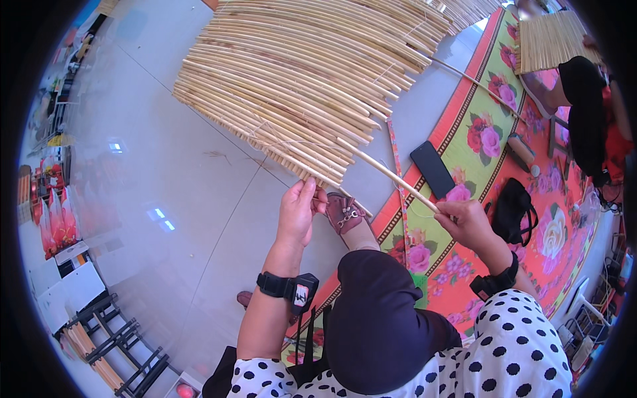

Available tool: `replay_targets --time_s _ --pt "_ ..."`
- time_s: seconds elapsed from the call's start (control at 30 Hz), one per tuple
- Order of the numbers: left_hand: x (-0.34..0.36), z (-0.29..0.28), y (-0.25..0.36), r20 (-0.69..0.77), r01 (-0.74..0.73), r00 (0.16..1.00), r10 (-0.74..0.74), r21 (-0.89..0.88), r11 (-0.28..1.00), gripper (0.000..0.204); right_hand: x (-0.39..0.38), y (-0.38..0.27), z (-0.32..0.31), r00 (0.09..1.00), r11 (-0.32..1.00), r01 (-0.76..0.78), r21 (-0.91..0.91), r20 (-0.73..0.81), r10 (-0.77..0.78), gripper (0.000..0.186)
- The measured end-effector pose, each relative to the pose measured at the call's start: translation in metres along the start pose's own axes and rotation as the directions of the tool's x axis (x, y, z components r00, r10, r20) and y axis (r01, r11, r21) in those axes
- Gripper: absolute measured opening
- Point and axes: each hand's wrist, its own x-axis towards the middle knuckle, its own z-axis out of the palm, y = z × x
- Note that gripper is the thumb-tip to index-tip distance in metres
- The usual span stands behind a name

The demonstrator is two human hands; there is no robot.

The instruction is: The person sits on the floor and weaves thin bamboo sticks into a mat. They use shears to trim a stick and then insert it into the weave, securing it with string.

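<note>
Clearly, the right hand [464,222], toward 3 o'clock from the view's middle, has its grip pinched tight around the near end of a loose rod [398,182]; the fingers hide that tip. The rod slants up to 10 o'clock from the hand, and its far end reaches the edge of the rod mat [285,86]; whether it touches there is hard to make out.

The mat spreads at 12 o'clock, its top running out of the picture, with pale thread [292,142] straying across its near rods. Close to the middle, at the mat's 6 o'clock corner, the left hand [298,212] has its grip almost closed, thumb and fingertips drawn together; whether they hold a rod, a thread or nothing cannot be told.

Just beside that hand is a brown shoe [344,213], partly covered by the fingers. The dark-clad knee [378,318] at 5 o'clock blocks some of the flowered rug [454,268]. A black phone [432,169] lies between 2 and 3 o'clock, a black bag [509,211] at 3. Toward 2 o'clock, another person's dark-clothed leg [580,96] and a smaller mat [551,43] are cut by the dark rim.
</note>
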Motion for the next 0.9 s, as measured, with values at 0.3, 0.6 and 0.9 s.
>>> replay_targets --time_s 0.3,0.6,0.9 --pt "-0.029 -0.006 0.004 0.077 0.015 0.997 -0.028 0.164 0.986 0.019 -0.035 0.007 0.041 0.982 0.99 0.142 -0.003 -0.124 -0.141 0.016" --pt "-0.051 0.037 0.039 0.227 -0.182 0.96 0.165 0.054 0.982 0.016 -0.028 -0.014 0.053 0.97 0.973 0.223 0.058 -0.11 -0.216 0.019" --pt "-0.065 0.047 0.046 0.296 -0.416 0.9 0.321 0.357 0.836 0.013 -0.025 -0.015 0.061 0.989 0.989 0.133 0.065 -0.072 -0.128 0.018"
